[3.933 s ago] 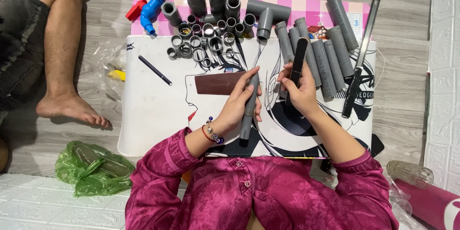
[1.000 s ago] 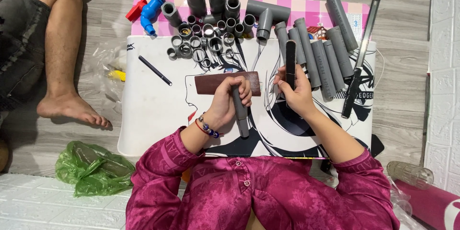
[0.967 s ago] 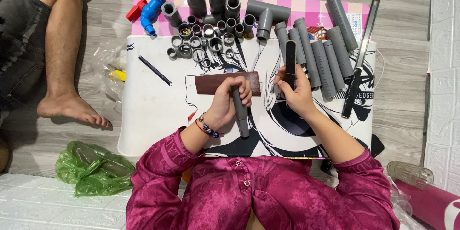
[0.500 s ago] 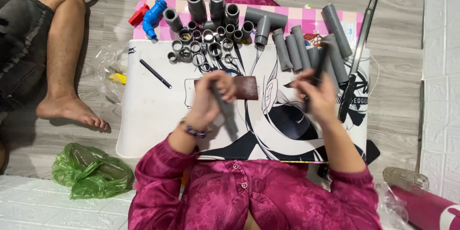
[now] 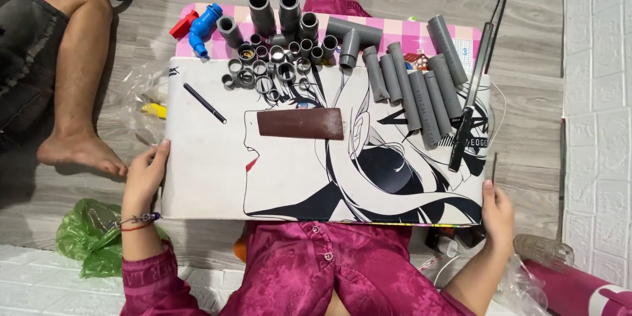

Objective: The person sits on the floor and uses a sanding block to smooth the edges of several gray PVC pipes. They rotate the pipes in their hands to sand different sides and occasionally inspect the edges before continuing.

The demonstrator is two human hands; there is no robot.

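Note:
A white board (image 5: 210, 178) with a black line drawing lies across my lap. My left hand (image 5: 145, 171) grips its left edge and my right hand (image 5: 497, 209) grips its right edge near the front corner. On the board lie a brown sandpaper strip (image 5: 301, 123), a black pen (image 5: 205, 103), a row of grey pipe lengths (image 5: 421, 99), several grey rings and fittings (image 5: 270, 69) and a grey tee fitting (image 5: 352, 36). A long black tool (image 5: 469, 115) lies at the right side.
A blue valve (image 5: 204, 23) and a red piece (image 5: 182, 26) sit on a pink checked mat (image 5: 408, 26) behind the board. Another person's bare leg and foot (image 5: 79, 105) are at the left. A green plastic bag (image 5: 85, 237) and a plastic bottle (image 5: 543, 250) lie on the floor.
Both hands have let go of the grey pipe and the dark tool they held over the board. They have moved outward to the board's left and right edges.

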